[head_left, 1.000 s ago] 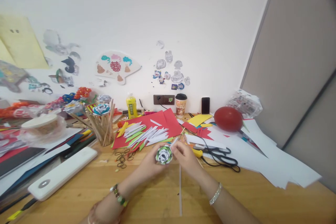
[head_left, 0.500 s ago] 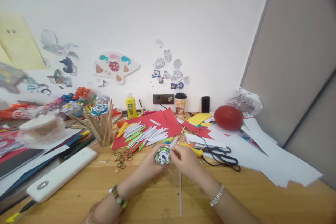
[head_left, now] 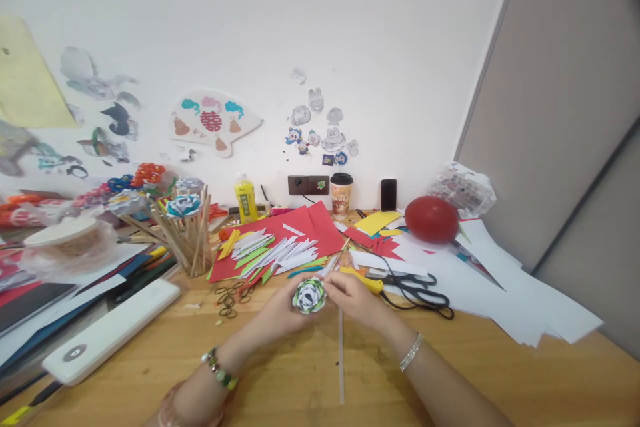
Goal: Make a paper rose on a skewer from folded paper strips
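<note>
Cupped in my left hand (head_left: 286, 310) is a paper flower (head_left: 309, 295) with white, green and dark petals, its face turned up towards me. My left fingers close round its left side and underside. My right hand (head_left: 353, 297) pinches at the flower's right edge, thumb and forefinger together; the exact bit between the fingertips is too small to make out. Just behind that hand lies a yellow tool (head_left: 367, 280), partly hidden. A thin pale strip (head_left: 341, 360) lies on the table below my hands.
Folded paper pieces (head_left: 280, 257) lie on red sheets (head_left: 327, 230) ahead. Black scissors (head_left: 420, 290), white paper (head_left: 545, 300) and a red balloon (head_left: 431, 219) are right. Rubber bands (head_left: 230, 297), a jar of sticks (head_left: 193, 247) and a long white device (head_left: 113, 330) are left. A cup (head_left: 342, 197) stands behind.
The view has shifted slightly, so the scene sits a little up and left. The flower's face tips more towards me, and my right fingers have closed in at its edge.
</note>
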Available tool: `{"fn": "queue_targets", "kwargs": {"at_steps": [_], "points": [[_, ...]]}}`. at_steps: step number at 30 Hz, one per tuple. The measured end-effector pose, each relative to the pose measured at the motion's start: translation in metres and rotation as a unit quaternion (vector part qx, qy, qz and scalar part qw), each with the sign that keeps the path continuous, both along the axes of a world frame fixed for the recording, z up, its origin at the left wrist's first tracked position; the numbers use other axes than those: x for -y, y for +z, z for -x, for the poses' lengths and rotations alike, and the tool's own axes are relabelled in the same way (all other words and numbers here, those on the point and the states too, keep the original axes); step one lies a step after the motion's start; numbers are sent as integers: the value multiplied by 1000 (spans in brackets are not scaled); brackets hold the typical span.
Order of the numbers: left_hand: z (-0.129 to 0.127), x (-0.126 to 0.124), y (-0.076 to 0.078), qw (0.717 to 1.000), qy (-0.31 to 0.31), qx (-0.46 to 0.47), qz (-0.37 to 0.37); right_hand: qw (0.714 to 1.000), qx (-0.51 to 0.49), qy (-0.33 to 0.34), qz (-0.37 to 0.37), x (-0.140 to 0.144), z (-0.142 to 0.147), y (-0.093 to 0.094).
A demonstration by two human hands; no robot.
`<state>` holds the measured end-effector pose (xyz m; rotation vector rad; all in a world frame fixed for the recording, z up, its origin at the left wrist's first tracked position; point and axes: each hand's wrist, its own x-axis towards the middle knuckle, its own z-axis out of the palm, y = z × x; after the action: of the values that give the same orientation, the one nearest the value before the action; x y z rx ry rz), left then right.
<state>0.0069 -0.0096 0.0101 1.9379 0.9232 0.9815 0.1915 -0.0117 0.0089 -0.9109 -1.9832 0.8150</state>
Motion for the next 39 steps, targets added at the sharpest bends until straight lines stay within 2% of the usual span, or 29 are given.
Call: {"fn": "queue_targets", "kwargs": {"at_steps": [9,17,21,24,31,37,39], "points": [[0,1,4,1000,2,23,20,997,-46,51,43,-5,-3,-4],[1,2,5,1000,-1,17,8,1000,0,29,4,-3,-3,-2],[0,1,0,998,14,61,22,1000,12,10,-2,-2,-3,0],[0,-2,-2,995,-29,94,28,1000,14,-4,-11,-2,-4,2],[4,-2,-4,991,-101,70,42,1000,-2,-18,-25,-4,-5,1],[4,1,-1,983,-131,69,109,997,50,-3,-63,-3,-7,5],[4,0,-1,983,-129,69,113,994,69,-20,-87,-1,-7,7]]}}
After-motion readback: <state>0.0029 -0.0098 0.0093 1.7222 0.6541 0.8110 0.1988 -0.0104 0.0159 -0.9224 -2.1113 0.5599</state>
